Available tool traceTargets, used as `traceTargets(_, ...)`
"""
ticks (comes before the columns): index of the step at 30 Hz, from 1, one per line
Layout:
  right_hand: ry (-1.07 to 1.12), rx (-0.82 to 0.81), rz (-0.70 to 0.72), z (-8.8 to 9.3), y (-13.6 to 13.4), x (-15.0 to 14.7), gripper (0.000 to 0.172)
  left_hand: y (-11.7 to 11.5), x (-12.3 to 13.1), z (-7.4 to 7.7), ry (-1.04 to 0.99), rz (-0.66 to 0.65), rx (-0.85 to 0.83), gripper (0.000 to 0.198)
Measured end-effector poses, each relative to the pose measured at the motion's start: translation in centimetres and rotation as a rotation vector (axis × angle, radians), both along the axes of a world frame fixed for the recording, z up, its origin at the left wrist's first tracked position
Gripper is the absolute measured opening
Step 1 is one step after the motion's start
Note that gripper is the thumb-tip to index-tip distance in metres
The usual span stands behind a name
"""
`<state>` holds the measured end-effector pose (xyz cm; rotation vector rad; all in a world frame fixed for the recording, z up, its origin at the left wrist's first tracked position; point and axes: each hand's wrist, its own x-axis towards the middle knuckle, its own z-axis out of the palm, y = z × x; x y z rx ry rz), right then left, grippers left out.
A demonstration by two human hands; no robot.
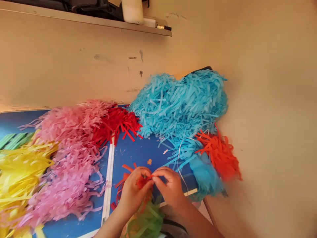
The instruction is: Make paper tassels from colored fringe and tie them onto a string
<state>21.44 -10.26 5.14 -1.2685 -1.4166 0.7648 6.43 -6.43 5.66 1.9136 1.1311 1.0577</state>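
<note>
Near the front edge of the blue table, my left hand (135, 190) is closed on an orange-red tissue paper tassel (143, 182), whose cut strips fan out behind and below the fingers. My right hand (170, 186) pinches the tassel's gathered, narrow part, its thumb and fingertips meeting those of the left. Beneath both hands hang green and yellowish paper strips (146, 221), partly hidden by my wrists. A thin white string (178, 155) curves over the table just beyond my right hand.
Bright blue fringed paper (183, 102) is heaped at the back right, with an orange-red bundle (220, 152) beside it. Pink (66, 175), red (117, 124), yellow (22, 172) and green fringes (16, 140) cover the left side. A wall shelf (99, 22) juts out above the table (138, 148).
</note>
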Motion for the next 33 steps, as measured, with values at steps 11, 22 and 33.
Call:
traceTargets(11, -0.498, -0.402, -0.897, 3.8, 9.1, 22.9, 0.033, 1.1, -1.7, 0.2, 0.015, -0.090, 0.014, 0.027)
traceTargets(22, -0.327, -0.047, -0.272, 5.1, 2.6, 11.7, 0.028, 0.9, -1.6, 2.9, -0.161, -0.124, -0.385, 0.036)
traceTargets(33, 0.858, -0.289, 0.106, 3.3, 1.6, 0.9, 0.030, -1.8, 1.0, 1.9, -0.322, -0.225, -0.779, 0.041)
